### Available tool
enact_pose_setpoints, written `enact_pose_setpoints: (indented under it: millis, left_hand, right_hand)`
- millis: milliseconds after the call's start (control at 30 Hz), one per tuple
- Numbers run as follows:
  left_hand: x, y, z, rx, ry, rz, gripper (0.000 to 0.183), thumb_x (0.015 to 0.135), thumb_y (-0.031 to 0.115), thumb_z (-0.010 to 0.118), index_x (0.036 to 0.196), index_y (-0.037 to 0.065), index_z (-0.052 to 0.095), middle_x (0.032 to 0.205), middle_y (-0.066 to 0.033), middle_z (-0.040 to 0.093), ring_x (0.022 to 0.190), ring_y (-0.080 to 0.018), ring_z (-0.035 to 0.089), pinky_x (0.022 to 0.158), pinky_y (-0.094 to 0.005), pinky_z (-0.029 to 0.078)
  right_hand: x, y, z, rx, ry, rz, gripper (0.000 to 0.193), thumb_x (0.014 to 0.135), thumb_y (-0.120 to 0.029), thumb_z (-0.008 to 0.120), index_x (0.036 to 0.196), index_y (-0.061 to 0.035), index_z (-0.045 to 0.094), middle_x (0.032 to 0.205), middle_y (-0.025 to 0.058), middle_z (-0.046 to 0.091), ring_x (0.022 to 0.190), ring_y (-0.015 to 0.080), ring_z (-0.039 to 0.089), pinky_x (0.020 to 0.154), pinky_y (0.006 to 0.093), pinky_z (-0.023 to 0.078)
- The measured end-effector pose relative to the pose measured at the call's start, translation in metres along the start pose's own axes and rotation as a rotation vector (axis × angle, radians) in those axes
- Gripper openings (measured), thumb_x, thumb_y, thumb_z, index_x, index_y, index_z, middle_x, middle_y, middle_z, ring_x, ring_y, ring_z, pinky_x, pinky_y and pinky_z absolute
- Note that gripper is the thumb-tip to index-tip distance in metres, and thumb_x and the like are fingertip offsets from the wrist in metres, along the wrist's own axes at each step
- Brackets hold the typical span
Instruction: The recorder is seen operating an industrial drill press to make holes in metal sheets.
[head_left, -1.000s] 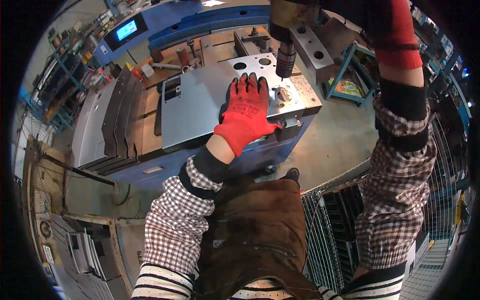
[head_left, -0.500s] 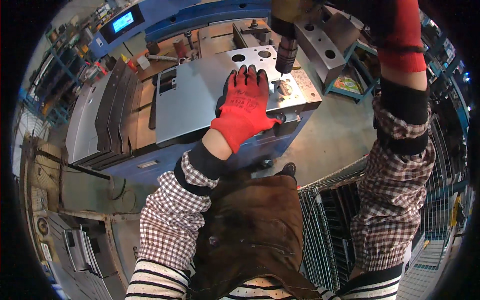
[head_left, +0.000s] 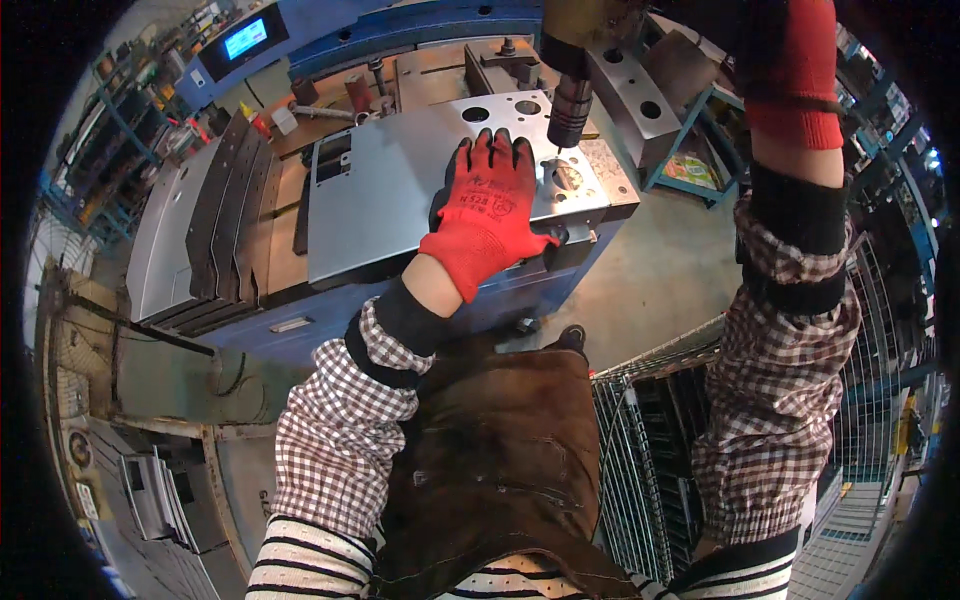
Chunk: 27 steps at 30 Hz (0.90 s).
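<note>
My left hand [head_left: 488,205], in a red glove with black fingertips, lies flat on a grey sheet-metal panel [head_left: 385,200]. Its fingers are stretched toward the far side, and the thumb reaches the panel's near edge. Just right of the fingers, a drill chuck [head_left: 569,112] hangs with a thin bit pointing down at the panel's right end, close to a large round hole. From here I cannot tell whether the bit touches the metal. My right hand [head_left: 795,85], also red-gloved, is raised at the upper right beside the drill head; its fingers are lost in the dark.
Bent metal panels [head_left: 175,235] stand stacked on the bench's left. Behind are a lit screen [head_left: 246,38], clamp bolts and a yellow-capped bottle [head_left: 255,121]. At right stands a blue rack [head_left: 722,150]; a wire cart [head_left: 640,470] holding dark parts is by my right side.
The view has shifted slightly. My right forearm has moved a little to the left and down, while my left hand stays flat on the panel.
</note>
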<state>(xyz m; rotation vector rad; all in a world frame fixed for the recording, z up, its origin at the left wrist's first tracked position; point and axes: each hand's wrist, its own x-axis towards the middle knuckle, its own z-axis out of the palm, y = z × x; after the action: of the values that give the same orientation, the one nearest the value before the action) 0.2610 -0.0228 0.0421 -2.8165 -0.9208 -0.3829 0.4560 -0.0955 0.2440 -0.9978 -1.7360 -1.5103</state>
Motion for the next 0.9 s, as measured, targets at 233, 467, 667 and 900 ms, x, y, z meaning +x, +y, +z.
enact_pose_setpoints:
  millis: [233,467,667,900]
  left_hand:
    - [-0.002,-0.001,-0.001,-0.009,0.002,-0.012,0.104,0.064,0.061,0.068,0.137,-0.003,0.03,0.137,-0.0267,0.036,0.132,-0.0397,0.028,0.11,-0.0489,0.019]
    - [0.0,-0.001,-0.004,-0.031,-0.012,-0.008,0.104,0.065,0.06,0.068,0.137,-0.003,0.03,0.137,-0.0268,0.035,0.132,-0.0394,0.028,0.11,-0.0493,0.019]
    - [-0.001,-0.002,-0.004,-0.039,-0.014,-0.006,0.104,0.064,0.06,0.068,0.137,-0.003,0.03,0.136,-0.0264,0.036,0.131,-0.039,0.028,0.109,-0.05,0.019]
    - [0.0,-0.001,0.0,-0.017,0.015,-0.004,0.104,0.065,0.062,0.067,0.137,-0.003,0.03,0.136,-0.0261,0.036,0.132,-0.0387,0.029,0.109,-0.0499,0.019]
  right_hand:
    - [0.002,-0.001,0.003,-0.057,-0.06,0.023,0.036,0.064,-0.023,0.076,0.09,-0.0027,0.063,0.074,0.0121,0.06,0.064,0.0308,0.059,0.057,0.0354,0.047]
    - [0.0,-0.005,0.008,-0.009,0.009,0.062,0.036,0.066,-0.02,0.076,0.094,-0.0026,0.063,0.071,0.0104,0.06,0.064,0.0291,0.059,0.057,0.0344,0.048]
    - [0.001,-0.011,0.008,0.089,0.048,0.062,0.031,0.068,-0.018,0.075,0.091,-0.0022,0.062,0.072,0.0092,0.061,0.062,0.0251,0.06,0.056,0.0324,0.048]
    - [0.003,-0.01,0.0,0.145,-0.035,-0.004,0.035,0.07,-0.019,0.075,0.097,-0.0018,0.062,0.077,0.0111,0.062,0.068,0.0247,0.062,0.06,0.0316,0.05]
